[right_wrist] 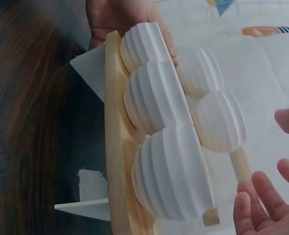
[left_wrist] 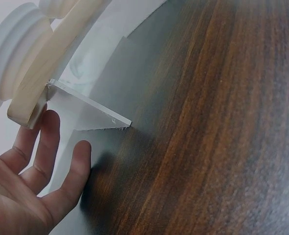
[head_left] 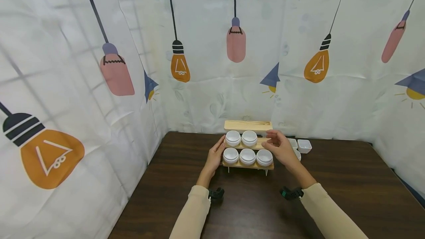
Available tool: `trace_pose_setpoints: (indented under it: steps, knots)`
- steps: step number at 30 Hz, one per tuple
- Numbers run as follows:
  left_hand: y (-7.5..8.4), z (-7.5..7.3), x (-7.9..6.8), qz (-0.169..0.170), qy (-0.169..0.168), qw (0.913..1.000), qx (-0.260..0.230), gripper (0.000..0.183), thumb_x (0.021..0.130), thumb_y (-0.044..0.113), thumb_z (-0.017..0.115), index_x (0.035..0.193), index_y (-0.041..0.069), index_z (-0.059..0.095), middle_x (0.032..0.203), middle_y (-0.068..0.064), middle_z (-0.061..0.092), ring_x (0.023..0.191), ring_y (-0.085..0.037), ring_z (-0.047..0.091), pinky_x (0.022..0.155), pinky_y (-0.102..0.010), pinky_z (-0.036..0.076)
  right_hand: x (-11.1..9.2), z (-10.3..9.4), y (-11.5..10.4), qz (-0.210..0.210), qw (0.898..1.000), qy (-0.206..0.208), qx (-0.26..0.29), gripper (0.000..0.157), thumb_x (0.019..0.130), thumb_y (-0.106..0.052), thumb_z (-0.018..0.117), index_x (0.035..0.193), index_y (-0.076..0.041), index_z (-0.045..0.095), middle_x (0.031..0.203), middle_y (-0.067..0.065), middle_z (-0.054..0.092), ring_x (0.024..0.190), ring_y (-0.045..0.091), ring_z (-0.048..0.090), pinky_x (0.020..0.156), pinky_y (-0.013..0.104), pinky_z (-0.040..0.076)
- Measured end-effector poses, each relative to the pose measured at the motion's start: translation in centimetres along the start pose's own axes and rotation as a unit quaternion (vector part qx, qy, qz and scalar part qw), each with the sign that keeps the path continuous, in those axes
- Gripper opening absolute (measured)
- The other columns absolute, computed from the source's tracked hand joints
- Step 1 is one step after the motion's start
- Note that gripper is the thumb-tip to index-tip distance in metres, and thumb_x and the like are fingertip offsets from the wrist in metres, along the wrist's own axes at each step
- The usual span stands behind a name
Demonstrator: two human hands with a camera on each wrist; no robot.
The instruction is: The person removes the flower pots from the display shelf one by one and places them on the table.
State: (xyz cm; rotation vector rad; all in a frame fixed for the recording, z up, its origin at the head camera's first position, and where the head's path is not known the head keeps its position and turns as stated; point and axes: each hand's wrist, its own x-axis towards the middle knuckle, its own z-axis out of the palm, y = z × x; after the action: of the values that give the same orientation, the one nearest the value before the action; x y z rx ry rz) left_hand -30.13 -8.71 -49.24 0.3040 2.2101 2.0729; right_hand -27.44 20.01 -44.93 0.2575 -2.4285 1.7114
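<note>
A tiered wooden rack (head_left: pixel 248 125) with thin pale supports stands on the table. Its lowest board (left_wrist: pixel 46 58) carries three white ribbed bowls (right_wrist: pixel 168 171). On the middle board sit two white bowls (right_wrist: pixel 221 120) at the left and centre, and the top board bears nothing. My left hand (head_left: pixel 213 159) is at the rack's left side, with fingertips at the end of the lower board in the left wrist view. Beside the right end of the middle board, my right hand (head_left: pixel 282 150) has its fingers spread, and nothing shows between them in the right wrist view.
Several small white dishes (head_left: pixel 304 146) lie on the dark wooden table (head_left: pixel 345 180), right of the rack and partly behind my right hand. A white curtain (head_left: pixel 206 99) printed with lamps hangs behind and along the left side.
</note>
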Motion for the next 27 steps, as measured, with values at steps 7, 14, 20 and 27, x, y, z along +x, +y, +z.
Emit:
trace_pose_setpoints:
  steps: [7, 14, 20, 27]
  knots:
    - [0.0, -0.1, 0.0, -0.005, 0.005, 1.0, -0.001, 0.049, 0.111, 0.027, 0.047, 0.159, 0.02, 0.041, 0.154, -0.016, 0.052, 0.12, -0.024, 0.059, 0.089, -0.034, 0.055, 1.7, 1.3, 0.0, 0.006, 0.999, -0.036, -0.008, 0.063, 0.098, -0.021, 0.072, 0.151, -0.004, 0.044, 0.144, 0.028, 0.051, 0.12, 0.039, 0.059, 0.087, 0.034, 0.054]
    - [0.2, 0.0, 0.0, -0.008, -0.002, 1.0, -0.005, 0.049, 0.111, 0.029, 0.047, 0.159, 0.024, 0.041, 0.158, -0.013, 0.048, 0.131, -0.028, 0.055, 0.096, -0.037, 0.054, 2.4, 2.6, -0.2, 0.011, 0.998, -0.045, -0.033, 0.061, 0.095, -0.025, 0.074, 0.146, -0.006, 0.048, 0.142, 0.025, 0.054, 0.121, 0.039, 0.059, 0.094, 0.043, 0.054]
    - [0.2, 0.0, 0.0, -0.018, -0.001, 0.9998, -0.008, 0.049, 0.11, 0.03, 0.048, 0.159, 0.024, 0.041, 0.157, -0.016, 0.048, 0.129, -0.029, 0.057, 0.088, -0.038, 0.058, 2.6, 3.3, -0.3, 0.019, 0.998, -0.049, -0.03, 0.063, 0.094, -0.024, 0.076, 0.147, -0.006, 0.048, 0.143, 0.024, 0.057, 0.121, 0.036, 0.06, 0.098, 0.045, 0.052]
    - [0.1, -0.1, 0.1, -0.019, -0.001, 0.9997, -0.012, 0.05, 0.11, 0.03, 0.048, 0.159, 0.022, 0.04, 0.152, -0.02, 0.052, 0.117, -0.022, 0.06, 0.078, -0.033, 0.058, 3.0, 3.8, -0.4, 0.022, 0.997, -0.058, -0.041, 0.068, 0.092, -0.027, 0.078, 0.15, -0.008, 0.046, 0.141, 0.023, 0.058, 0.12, 0.035, 0.06, 0.098, 0.046, 0.051]
